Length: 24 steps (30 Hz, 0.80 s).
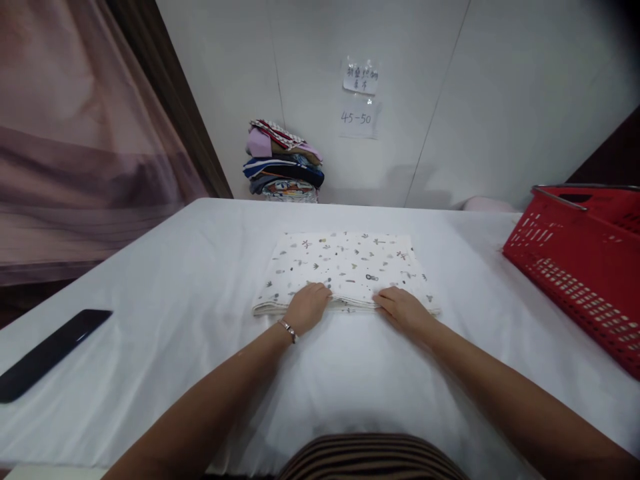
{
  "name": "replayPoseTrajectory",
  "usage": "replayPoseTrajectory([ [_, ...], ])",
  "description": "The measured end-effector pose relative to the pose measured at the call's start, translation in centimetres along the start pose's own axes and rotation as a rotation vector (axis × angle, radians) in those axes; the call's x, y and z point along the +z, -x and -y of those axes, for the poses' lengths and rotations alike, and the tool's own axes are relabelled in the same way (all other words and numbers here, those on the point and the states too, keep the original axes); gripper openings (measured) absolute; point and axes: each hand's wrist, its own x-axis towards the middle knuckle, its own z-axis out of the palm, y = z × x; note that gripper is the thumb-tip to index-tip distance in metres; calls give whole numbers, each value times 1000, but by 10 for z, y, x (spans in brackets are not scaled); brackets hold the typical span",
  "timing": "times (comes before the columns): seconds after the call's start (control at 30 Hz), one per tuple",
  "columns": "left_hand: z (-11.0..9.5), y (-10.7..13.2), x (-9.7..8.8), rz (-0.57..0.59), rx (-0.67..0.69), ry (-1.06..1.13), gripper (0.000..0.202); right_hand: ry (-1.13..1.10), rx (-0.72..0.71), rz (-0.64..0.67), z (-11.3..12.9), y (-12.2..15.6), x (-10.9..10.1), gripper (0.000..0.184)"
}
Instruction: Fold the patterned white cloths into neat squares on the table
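Note:
A white cloth with a small print of palms, leaves and dots lies folded in layers in the middle of the table. Its near edge faces me. My left hand, with a bracelet at the wrist, grips that edge left of the middle. Farther right along the same edge, my right hand pinches the cloth, fingers on top and thumb tucked under or hidden. Between the hands the edge bows up slightly, and its layers show.
A white-covered table spreads beneath. On the right stands a red perforated basket with a metal handle. At the left lies a dark flat phone-like object. Folded fabrics are stacked behind the far edge; a curtain hangs left.

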Motion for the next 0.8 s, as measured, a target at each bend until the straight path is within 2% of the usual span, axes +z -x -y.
replayPoseTrajectory([
  [0.13,1,0,1,-4,-11,12,20,-36,-14,16,-3,4,-4,28],
  [0.33,-2,3,6,16,102,-105,22,-56,122,2,-6,11,-4,31],
  [0.53,-5,10,0,40,158,-116,21,-1,19,-9,-7,16,5,34],
  [0.8,-6,6,-4,65,166,-102,21,70,74,-69,-4,26,4,41],
])
